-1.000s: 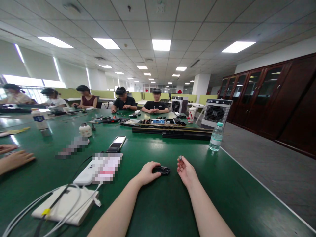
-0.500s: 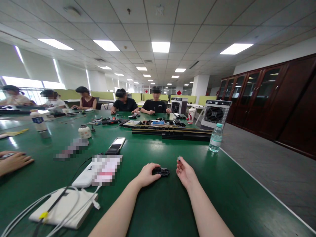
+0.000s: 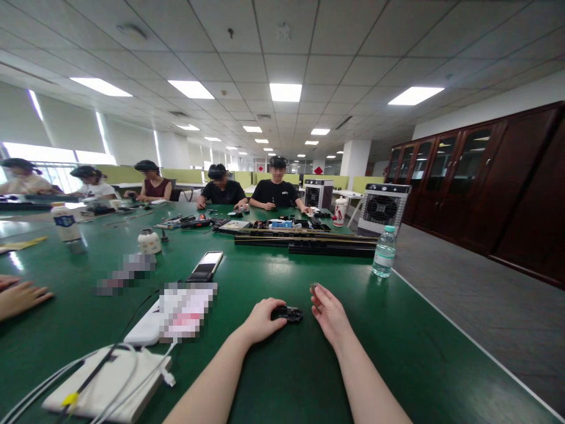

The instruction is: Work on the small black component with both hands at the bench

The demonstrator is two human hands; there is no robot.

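Observation:
My left hand (image 3: 263, 320) is closed around the left end of a black computer mouse (image 3: 292, 314) on the green table. Its dark inner parts seem exposed at the right end, and my palm and fingers cover the rest. My right hand (image 3: 327, 315), raised slightly to the right of the mouse, pinches a small greyish part (image 3: 313, 286) between thumb and forefinger. Most of that part is hidden by the fingertips, so I cannot make out its kind. The two hands are apart.
Left of my arms lie a white power bank (image 3: 143, 327), a white box with cables (image 3: 110, 383) and a phone (image 3: 207, 265). A water bottle (image 3: 384, 253) stands right, near the table edge. Black rails (image 3: 326, 248) lie ahead. Another person's hand (image 3: 26, 297) rests at far left.
My right hand has moved slightly left, nearer the mouse, and the small part has turned more behind the fingertips. My left hand keeps its hold. The view has tilted slightly upward.

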